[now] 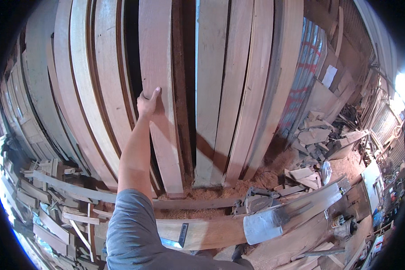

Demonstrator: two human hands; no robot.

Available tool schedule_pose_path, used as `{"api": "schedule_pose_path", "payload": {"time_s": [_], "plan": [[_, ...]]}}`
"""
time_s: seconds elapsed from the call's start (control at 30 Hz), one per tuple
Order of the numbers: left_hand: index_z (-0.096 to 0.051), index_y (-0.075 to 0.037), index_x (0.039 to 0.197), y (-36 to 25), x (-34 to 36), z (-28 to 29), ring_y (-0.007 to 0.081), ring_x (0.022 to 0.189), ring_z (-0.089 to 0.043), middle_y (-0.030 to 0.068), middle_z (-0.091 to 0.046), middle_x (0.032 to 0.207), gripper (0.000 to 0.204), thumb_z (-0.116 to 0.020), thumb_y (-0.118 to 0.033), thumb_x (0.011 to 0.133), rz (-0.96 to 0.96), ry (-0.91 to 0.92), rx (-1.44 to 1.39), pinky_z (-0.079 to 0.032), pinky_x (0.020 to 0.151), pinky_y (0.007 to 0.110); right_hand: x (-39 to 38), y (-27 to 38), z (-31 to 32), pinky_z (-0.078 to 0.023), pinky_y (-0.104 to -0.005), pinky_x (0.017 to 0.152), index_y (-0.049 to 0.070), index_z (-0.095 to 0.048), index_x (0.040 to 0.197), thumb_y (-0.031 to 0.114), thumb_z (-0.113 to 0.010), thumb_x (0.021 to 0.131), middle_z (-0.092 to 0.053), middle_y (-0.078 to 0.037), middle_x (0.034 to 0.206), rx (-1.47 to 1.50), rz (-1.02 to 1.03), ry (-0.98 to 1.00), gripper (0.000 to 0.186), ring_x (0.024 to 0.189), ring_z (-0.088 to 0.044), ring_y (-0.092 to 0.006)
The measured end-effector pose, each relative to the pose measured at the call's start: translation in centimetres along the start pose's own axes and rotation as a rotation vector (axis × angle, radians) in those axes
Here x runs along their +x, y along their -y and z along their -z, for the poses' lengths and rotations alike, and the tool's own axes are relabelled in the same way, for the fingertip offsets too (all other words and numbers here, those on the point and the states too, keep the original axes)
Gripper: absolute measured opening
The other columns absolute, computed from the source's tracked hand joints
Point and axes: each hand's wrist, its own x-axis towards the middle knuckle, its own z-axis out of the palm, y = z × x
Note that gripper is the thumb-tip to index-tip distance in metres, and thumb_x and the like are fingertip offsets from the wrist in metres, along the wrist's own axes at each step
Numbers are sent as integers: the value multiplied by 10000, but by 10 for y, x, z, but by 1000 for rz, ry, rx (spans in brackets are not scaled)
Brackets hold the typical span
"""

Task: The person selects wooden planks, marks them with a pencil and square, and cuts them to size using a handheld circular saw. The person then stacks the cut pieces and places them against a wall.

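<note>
My left hand (147, 104) reaches up to a tall wooden plank (155, 54) that stands upright before me. Its thumb lies on the plank's front face, while the fingers curl round the left edge and are mostly hidden behind it. The plank's lower end rests near sawdust on the floor. On either side stand more upright planks, with a pale one (108, 54) to the left and a greyish one (210, 90) to the right, across a dark gap. My right hand does not show.
Below lies a wide board (211, 231) with a square-like tool (183, 235) and a pale translucent sheet (262, 226) on it. A dark machine (257, 199) sits behind. Offcuts (54, 234) are heaped at left, more scrap wood (312, 135) at right. Corrugated metal (308, 67) stands beyond.
</note>
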Motion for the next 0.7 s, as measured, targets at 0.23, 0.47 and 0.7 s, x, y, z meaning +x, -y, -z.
{"api": "schedule_pose_path", "payload": {"time_s": [0.23,0.47,0.7], "plan": [[-575,77,1487,0,-5,-1,389,1365,-647,281,-679,1427,1116,-911,-697,756,-1,-99,-38,-505,1151,468,-1,26,26,-546,-391,1013,83,-586,1483,321,-511,1160,-665,-177,1372,-61,-10,-41,409,1210,-658,-303],[-602,90,1432,28,-2,18,355,1299,-687,260,-720,1365,948,-935,-551,819,-92,-105,-174,-530,1105,441,5,24,52,-538,-407,1085,104,-554,1539,316,-480,1177,-643,-197,1449,-94,36,-80,426,1292,-645,-329],[-636,85,1363,4,-70,47,258,1142,-726,190,-761,1255,618,-862,-317,952,-211,-41,-283,-566,1012,383,14,21,137,-532,-438,979,0,-606,1385,340,-534,1169,-666,-224,1257,213,386,-487,410,1124,-612,-324]]}}
